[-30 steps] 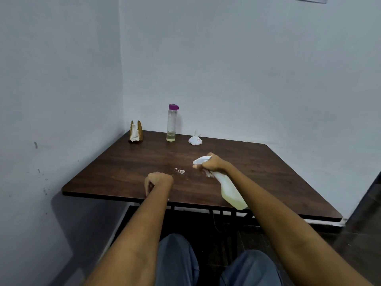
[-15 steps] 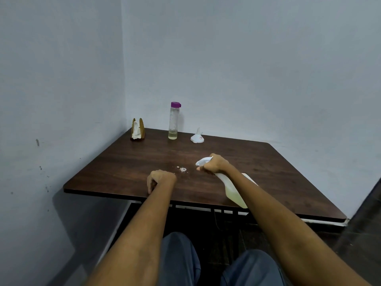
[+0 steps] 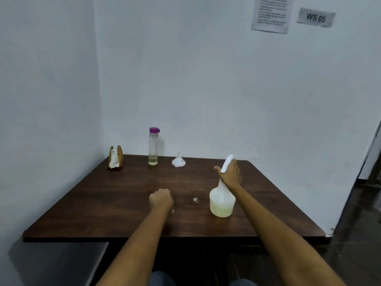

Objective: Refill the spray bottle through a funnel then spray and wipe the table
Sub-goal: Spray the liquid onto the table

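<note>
Right hand (image 3: 229, 174) grips spray bottle (image 3: 222, 201) neck, bottle upright on counter (image 3: 103, 203). Left hand (image 3: 161, 199) fisted on counter, left of bottle. Small wet spot (image 3: 195, 200) between them. Funnel (image 3: 178, 161), purple-capped bottle (image 3: 153, 146) beyond fingers.

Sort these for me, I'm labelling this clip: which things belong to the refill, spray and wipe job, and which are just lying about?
Job:
spray bottle, held by right hand
funnel
purple-capped bottle
napkin holder
table
droplets

Lying about:
wall notice
WS 05 sign
</note>
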Tool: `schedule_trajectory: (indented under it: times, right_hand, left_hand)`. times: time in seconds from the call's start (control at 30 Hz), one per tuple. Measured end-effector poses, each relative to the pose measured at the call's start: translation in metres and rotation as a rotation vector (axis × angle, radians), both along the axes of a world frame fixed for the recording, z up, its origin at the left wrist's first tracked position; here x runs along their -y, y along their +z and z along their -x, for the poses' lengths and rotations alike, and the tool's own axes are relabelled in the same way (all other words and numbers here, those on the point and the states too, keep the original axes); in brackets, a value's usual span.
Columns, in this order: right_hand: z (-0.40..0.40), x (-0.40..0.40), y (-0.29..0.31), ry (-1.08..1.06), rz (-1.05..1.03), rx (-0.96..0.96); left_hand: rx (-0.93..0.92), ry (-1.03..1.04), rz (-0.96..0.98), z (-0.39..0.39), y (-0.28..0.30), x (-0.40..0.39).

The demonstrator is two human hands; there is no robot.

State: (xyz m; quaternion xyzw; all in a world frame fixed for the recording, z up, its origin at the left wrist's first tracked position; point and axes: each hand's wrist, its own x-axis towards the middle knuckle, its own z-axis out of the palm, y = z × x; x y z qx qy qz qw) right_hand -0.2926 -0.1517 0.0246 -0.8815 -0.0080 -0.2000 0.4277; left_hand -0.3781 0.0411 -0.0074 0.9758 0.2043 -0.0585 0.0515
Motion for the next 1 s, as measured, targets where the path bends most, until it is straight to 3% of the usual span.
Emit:
schedule_trajectory:
  times: [0.1, 0.2, 0.37, 0.47, 0.53, 0.67, 0.83, 1.0]
  right_hand:
    - [-0.013, 0.004, 0.001, -0.117, -0.134, -0.016]
    - [-0.028, 0.015, -0.004, -0.091, -0.189, -0.048]
    - [-0.037, 0.039, -0.032, 0.099, -0.273, -0.097]
    - [-0.044, 0.057, -0.048, 0.345, -0.414, -0.288]
    - [-0.046, 0.07, -0.05, 0.485, -0.341, -0.429]
    - [-0.06, 0.083, -0.05, 0.568, -0.175, -0.434]
    - [-0.084, 0.063, -0.055, 0.508, 0.03, -0.347]
    - [-0.115, 0.033, -0.073, 0.35, -0.011, -0.314]
  left_hand:
    - [0.115, -0.12, 0.191, -0.02, 0.005, 0.035]
    - [0.221, -0.259, 0.359, -0.04, 0.0, 0.076]
    - [0.311, -0.34, 0.417, -0.061, -0.01, 0.131]
    - [0.324, -0.314, 0.458, -0.075, -0.014, 0.141]
    - [0.293, -0.339, 0.5, -0.086, -0.011, 0.137]
    - [0.226, -0.376, 0.398, -0.108, 0.004, 0.116]
    - [0.243, -0.323, 0.283, -0.139, 0.003, 0.094]
    - [0.085, -0.194, 0.065, -0.164, -0.017, 0.047]
